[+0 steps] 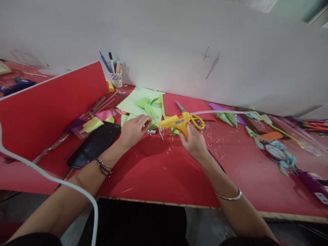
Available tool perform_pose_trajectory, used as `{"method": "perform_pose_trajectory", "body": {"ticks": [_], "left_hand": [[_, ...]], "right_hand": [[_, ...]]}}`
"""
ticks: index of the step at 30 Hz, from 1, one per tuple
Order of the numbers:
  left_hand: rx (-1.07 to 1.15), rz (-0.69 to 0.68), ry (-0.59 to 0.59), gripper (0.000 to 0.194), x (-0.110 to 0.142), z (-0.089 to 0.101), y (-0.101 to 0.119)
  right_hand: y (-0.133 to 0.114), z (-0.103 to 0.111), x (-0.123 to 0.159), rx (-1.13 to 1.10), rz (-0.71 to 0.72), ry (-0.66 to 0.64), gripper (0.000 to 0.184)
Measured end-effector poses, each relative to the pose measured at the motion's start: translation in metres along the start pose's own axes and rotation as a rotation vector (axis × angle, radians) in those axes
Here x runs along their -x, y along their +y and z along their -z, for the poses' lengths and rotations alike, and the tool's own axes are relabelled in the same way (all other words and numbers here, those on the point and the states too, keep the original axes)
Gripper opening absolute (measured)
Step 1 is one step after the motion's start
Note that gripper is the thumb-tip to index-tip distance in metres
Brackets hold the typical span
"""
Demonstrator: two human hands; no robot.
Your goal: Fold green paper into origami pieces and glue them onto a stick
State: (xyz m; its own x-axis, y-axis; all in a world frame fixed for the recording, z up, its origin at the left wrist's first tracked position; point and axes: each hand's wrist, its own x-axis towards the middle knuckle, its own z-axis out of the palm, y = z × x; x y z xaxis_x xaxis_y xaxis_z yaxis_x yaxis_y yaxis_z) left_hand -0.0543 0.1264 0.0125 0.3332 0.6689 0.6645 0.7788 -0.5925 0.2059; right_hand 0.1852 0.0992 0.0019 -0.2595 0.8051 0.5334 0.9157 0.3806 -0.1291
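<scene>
My right hand [195,141] is wrapped round the handle of a yellow hot glue gun [175,122], whose nozzle points left. A long clear glue stick [222,111] sticks out of its back end. My left hand [134,131] is closed in a pinch near the nozzle, with a small green paper piece [153,122] at its fingertips. Just behind the gun lie yellow-handled scissors [199,122], partly covered by it. Beyond the hands are a pale green sheet [130,101] and bright green paper scraps [146,105]. A marker [151,132] lies under the nozzle.
A black phone [94,143] lies by my left forearm, near a standing red board [56,106]. A patterned pen cup [116,79] stands at the back wall. Rightward are paper leaves [230,118], a round decorated piece [275,152] and a purple object [311,182]. A white cable [64,182] crosses the lower left.
</scene>
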Motion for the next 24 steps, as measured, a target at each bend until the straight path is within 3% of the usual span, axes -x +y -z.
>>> {"method": "perform_pose_trajectory", "body": {"ticks": [24], "left_hand": [[-0.034, 0.024, 0.034, 0.01, 0.0015, -0.0007, -0.001]], "right_hand": [[0.0029, 0.0015, -0.0008, 0.013, -0.081, 0.003, 0.037]]}}
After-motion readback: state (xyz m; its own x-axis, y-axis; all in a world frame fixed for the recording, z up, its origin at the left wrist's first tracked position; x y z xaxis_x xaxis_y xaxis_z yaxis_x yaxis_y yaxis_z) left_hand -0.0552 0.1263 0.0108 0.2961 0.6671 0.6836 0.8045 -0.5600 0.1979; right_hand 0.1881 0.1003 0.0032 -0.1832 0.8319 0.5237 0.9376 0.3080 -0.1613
